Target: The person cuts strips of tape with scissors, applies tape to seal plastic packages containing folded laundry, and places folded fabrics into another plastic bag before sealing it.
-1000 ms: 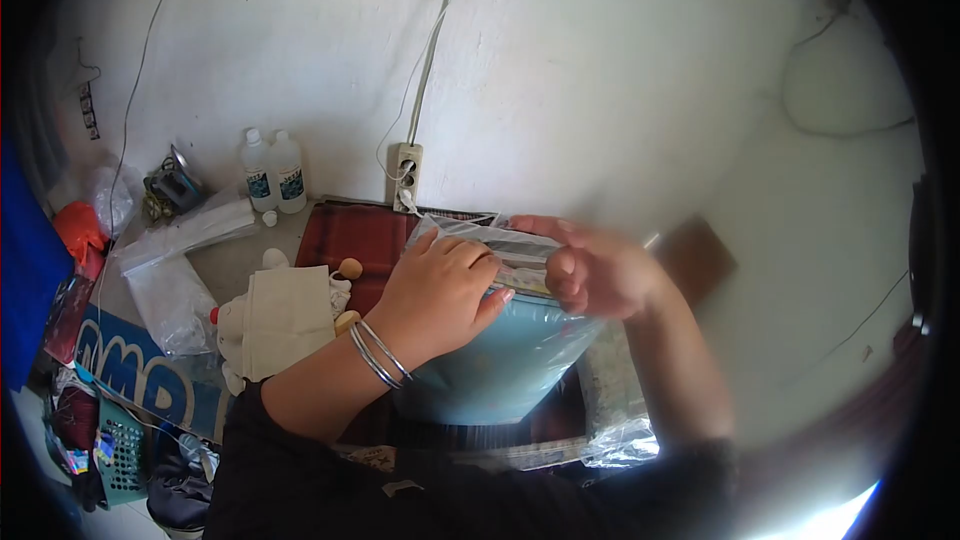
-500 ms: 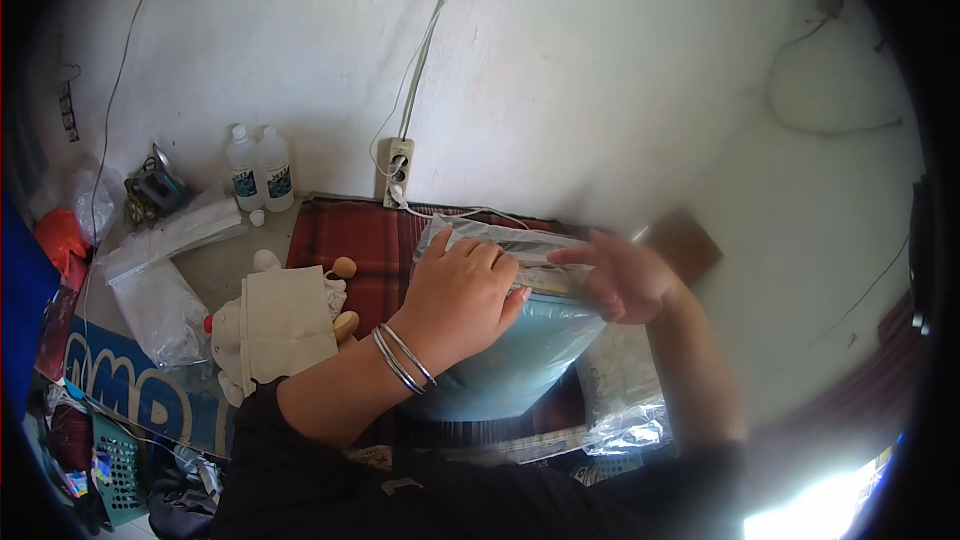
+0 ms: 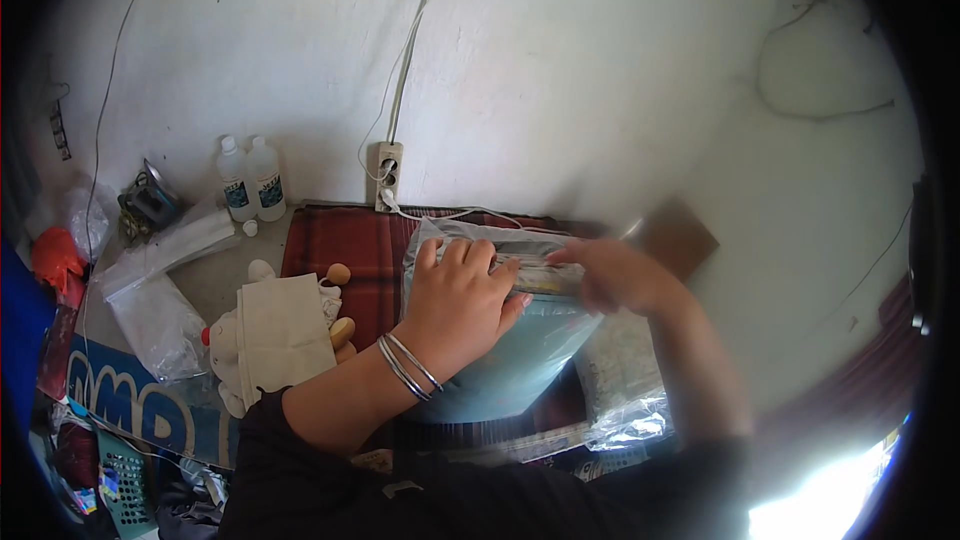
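Observation:
A light blue folded item in a clear plastic bag [image 3: 510, 360] lies in front of me on a dark red plaid cloth [image 3: 340, 240]. My left hand [image 3: 460, 290] is on the bag's upper part, its fingers bent over the flap and the thumb on the near side. Two silver bangles circle that wrist. At the right end of the flap is my right hand [image 3: 620, 275], blurred, its index finger stretched along the plastic and apart from the other fingers. What its lower fingers touch is hard to make out.
To the left lie a plush toy [image 3: 225, 350] under a cream cloth [image 3: 285, 325] and clear plastic bags [image 3: 165, 325]. Two white bottles [image 3: 235, 185] and an iron [image 3: 150, 202] stand farther back. Cords run from a power strip [image 3: 389, 178]. Another plastic-wrapped package [image 3: 625, 370] lies right.
My right hand has slid slightly along the flap, its index finger still pointing left. My left hand stays on the bag with its fingers bent more. The view has shifted slightly.

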The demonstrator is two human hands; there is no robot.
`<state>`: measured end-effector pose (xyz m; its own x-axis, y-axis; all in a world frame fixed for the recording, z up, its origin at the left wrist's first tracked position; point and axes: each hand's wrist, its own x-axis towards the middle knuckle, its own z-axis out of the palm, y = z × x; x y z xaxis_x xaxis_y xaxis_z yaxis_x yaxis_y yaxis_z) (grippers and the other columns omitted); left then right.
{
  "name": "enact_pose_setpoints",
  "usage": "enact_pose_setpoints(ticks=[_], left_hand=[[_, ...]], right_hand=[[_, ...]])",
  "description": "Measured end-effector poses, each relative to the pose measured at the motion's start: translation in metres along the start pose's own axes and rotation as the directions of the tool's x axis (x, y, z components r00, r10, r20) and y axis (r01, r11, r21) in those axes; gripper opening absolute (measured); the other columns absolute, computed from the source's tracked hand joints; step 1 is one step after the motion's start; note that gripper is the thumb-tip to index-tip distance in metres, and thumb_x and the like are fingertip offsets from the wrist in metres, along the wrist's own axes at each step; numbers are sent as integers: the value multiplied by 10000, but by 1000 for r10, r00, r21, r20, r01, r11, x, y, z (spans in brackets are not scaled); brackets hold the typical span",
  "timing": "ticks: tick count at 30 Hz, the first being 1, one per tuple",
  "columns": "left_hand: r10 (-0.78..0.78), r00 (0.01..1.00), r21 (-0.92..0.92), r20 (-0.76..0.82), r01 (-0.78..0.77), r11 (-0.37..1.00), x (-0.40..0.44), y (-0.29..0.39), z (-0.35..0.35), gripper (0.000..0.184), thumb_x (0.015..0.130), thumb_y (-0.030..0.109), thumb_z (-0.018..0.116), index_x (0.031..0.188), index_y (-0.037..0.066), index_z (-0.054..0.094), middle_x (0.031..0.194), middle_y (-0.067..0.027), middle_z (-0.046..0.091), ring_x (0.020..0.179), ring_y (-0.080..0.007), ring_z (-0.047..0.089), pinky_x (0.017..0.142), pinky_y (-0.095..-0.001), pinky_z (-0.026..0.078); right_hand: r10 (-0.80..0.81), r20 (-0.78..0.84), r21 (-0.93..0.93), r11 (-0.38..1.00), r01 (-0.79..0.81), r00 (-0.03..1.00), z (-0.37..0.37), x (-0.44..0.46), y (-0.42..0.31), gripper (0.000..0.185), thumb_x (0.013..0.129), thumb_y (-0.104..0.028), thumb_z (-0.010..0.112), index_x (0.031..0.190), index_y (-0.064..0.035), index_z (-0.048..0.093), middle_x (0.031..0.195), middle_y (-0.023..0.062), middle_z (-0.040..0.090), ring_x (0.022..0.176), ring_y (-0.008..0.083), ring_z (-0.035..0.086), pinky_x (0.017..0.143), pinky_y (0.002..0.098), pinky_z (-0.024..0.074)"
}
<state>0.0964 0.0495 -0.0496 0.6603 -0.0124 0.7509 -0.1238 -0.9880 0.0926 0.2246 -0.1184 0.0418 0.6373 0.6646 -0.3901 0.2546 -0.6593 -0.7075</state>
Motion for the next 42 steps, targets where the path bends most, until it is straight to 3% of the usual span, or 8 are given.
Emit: enact_pose_setpoints(ticks=[5, 8, 13, 22, 25, 30, 35, 42], left_hand=[[-5, 1000, -22, -13, 5, 1000, -1, 0, -1, 316, 811, 380, 654, 1014, 140, 685, 908, -20, 548, 924, -195, 535, 874, -429, 350], [-8, 1000, -11, -6, 8, 1000, -2, 0, -1, 315, 812, 378, 652, 1022, 144, 680, 924, -20, 551, 937, -194, 538, 884, -432, 350], [-26, 999, -23, 45, 27, 999, -2, 1, -4, 312, 820, 356, 644, 1030, 127, 665, 977, -22, 570, 973, -202, 554, 918, -466, 356], [-125, 950, -563, -287, -62, 824, -86, -81, 31, 748, 857, 549, 576, 1374, 34, 411, 1379, -157, 456, 1236, -301, 487, 1082, -458, 280], [-446, 868, -947, 215, 298, 123, -134, -91, 118, 765, 910, 520, 520, 1437, 19, 283, 1404, -128, 426, 1255, -265, 458, 1079, -399, 313], [-117, 542, -421, 832, 479, -770, -169, -124, 216, 674, 938, 552, 414, 1358, 24, 412, 1326, -171, 494, 1194, -296, 500, 996, -417, 439], [4, 765, -358, 644, 305, -882, -179, -150, 231, 738, 922, 669, 290, 1262, 49, 499, 1087, -134, 623, 940, -251, 624, 783, -359, 542], [-387, 247, -443, 888, 683, -581, -172, -91, 134, 615, 904, 656, 371, 1071, 109, 597, 716, -48, 595, 544, -162, 541, 465, -283, 457]], right_hand=[[-578, -482, -722, 688, 75, 659, 15, -7, 2, 455, 926, -386, 497, 1279, -107, 561, 947, 143, 674, 872, 291, 653, 762, 429, 507], [-798, -165, -920, 336, 202, 579, 33, -6, 20, 440, 913, -413, 511, 1286, -186, 567, 1318, 152, 521, 1224, 338, 479, 958, 563, 386], [-644, -217, -885, 446, 130, 733, 37, -21, 45, 487, 915, -489, 473, 1289, -191, 565, 1453, 144, 371, 1372, 363, 288, 1058, 644, 209], [-540, -590, 253, 582, 772, 600, 81, 37, 221, 1028, 797, -605, 628, 1480, -3, 152, 1510, 184, 226, 1386, 314, 251, 1118, 452, 212], [-471, -525, 425, 577, 698, 709, 114, 101, 280, 979, 822, -608, 585, 1449, 34, 194, 1454, 175, 305, 1340, 292, 307, 1096, 435, 259], [-366, -394, 783, 346, 517, 843, 107, 163, 265, 872, 878, -686, 412, 1430, -19, 310, 1367, 175, 448, 1237, 282, 468, 1006, 408, 425], [-286, -330, 866, 288, 410, 899, 111, 191, 249, 850, 888, -660, 425, 1439, -26, 301, 1379, 172, 442, 1251, 281, 457, 1016, 408, 414], [-137, -100, 941, 308, 139, 985, 156, 109, 223, 787, 893, -621, 463, 1470, -112, 297, 1418, 159, 422, 1264, 282, 453, 1035, 395, 388]])
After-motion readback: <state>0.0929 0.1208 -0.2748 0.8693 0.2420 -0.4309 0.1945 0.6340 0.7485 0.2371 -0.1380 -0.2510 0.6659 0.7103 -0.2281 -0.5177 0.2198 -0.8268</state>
